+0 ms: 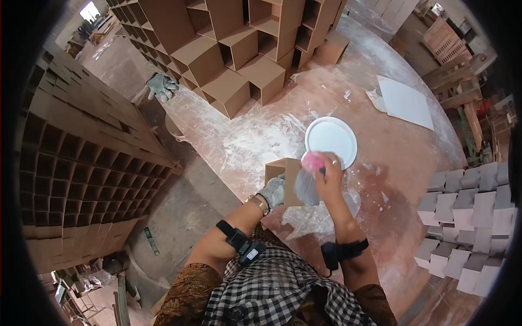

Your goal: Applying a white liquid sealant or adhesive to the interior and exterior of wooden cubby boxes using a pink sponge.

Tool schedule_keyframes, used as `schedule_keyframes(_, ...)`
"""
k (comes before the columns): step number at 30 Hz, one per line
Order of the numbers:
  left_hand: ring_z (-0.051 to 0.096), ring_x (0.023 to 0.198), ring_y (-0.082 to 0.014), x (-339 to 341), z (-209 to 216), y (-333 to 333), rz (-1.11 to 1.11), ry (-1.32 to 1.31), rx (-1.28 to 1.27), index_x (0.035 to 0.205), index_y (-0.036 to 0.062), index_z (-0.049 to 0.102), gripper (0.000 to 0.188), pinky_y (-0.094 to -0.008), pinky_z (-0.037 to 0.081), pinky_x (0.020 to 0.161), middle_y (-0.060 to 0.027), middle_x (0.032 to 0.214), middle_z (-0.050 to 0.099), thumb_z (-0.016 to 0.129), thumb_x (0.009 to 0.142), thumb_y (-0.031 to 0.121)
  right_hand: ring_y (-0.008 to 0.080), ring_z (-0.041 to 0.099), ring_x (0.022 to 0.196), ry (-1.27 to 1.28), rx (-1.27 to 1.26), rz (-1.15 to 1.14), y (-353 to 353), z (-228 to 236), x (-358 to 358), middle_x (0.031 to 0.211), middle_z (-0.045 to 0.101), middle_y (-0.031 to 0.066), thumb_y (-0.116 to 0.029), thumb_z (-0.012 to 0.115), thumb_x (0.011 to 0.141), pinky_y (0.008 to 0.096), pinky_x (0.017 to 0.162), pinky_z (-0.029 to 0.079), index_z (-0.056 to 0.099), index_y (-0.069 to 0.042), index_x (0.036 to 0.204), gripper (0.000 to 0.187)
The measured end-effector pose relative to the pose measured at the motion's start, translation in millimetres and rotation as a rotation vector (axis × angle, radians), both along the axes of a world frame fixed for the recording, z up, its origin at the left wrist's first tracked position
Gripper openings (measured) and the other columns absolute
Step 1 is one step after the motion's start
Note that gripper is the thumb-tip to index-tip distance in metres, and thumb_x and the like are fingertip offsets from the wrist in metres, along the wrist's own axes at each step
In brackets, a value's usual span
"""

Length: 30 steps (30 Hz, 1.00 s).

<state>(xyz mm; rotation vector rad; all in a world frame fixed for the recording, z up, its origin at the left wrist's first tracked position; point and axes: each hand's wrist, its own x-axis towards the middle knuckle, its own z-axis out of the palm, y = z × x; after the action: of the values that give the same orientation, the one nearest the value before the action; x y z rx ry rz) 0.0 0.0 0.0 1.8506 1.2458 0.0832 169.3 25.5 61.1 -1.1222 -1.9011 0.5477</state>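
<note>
My left hand (272,193), in a grey knit glove, is closed on the left side of a small open-ended brown cardboard box (292,169) at the table's near edge. Some of its fingers are hidden by the box. Bare, my right hand (330,181) grips a pink-topped tool (312,162) with a pale, wide lower part. Motion blurs this tool, so its exact kind is unclear. The pale part overlaps the box's right side; contact cannot be told. Just beyond my right hand stands a round white tub or lid (333,137) with a pale, smooth surface inside.
Stacked open cardboard boxes (234,89) rise at the table's far side. A grey glove (161,87) lies at the far left edge. White sheet (405,102) rests at the right. White powder coats the reddish tabletop (380,157). More stacks flank me left (92,157) and right (462,204).
</note>
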Motion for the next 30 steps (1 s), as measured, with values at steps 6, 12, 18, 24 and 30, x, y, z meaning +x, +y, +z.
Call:
schedule_keyframes(6,0.045,0.116,-0.0302,3.0,10.5,-0.8,-0.044,0.080,0.125,0.124,0.0077,0.046,0.052,-0.0354,0.039,0.095,-0.0177,0.125,0.048,0.055,0.081,0.034,0.0317,0.055,0.088,-0.093,0.039,0.210,-68.9,5.5,28.9,0.095,0.057,0.0160,-0.004,0.052,0.077,0.0380,0.079,0.043,0.060,-0.005,0.102,0.026)
schedule_keyframes(12,0.056,0.098,-0.0295,10.8,-13.4,-6.3,0.006,-0.063,0.441,0.112,0.0088,0.056,0.042,-0.0368,0.045,0.085,-0.0151,0.107,0.058,0.061,0.076,0.030,0.0301,0.053,0.079,0.083,-0.003,-0.127,3.1,-1.8,7.5,0.091,0.058,0.0122,-0.001,0.054,0.066,0.0393,0.075,0.042,0.060,-0.006,0.103,0.038)
schedule_keyframes(18,0.049,0.111,-0.0324,8.3,-34.0,-2.0,0.122,-0.141,0.071,0.129,0.0072,0.041,0.060,-0.0366,0.039,0.094,-0.0198,0.129,0.044,0.055,0.080,0.038,0.0310,0.053,0.077,0.000,0.150,0.234,-62.3,19.3,1.0,0.091,0.059,0.0124,-0.003,0.056,0.066,0.0385,0.072,0.042,0.060,-0.007,0.103,0.037)
schedule_keyframes(24,0.049,0.112,-0.0323,25.2,-50.3,2.0,0.117,-0.153,0.054,0.126,0.0045,0.043,0.056,-0.0369,0.040,0.092,-0.0207,0.121,0.049,0.054,0.082,0.036,0.0311,0.053,0.077,0.076,0.067,-0.027,-5.9,3.1,-3.4,0.091,0.059,0.0130,-0.002,0.055,0.066,0.0383,0.072,0.041,0.060,-0.007,0.101,0.036)
schedule_keyframes(30,0.052,0.106,-0.0243,28.8,-9.2,-6.0,0.069,-0.170,0.130,0.124,0.0039,0.045,0.040,-0.0332,0.042,0.091,-0.0150,0.118,0.052,0.046,0.090,0.024,0.0311,0.054,0.080,0.000,0.115,0.114,-34.4,22.0,-1.7,0.091,0.059,0.0137,-0.001,0.051,0.069,0.0400,0.076,0.040,0.060,-0.006,0.100,0.033)
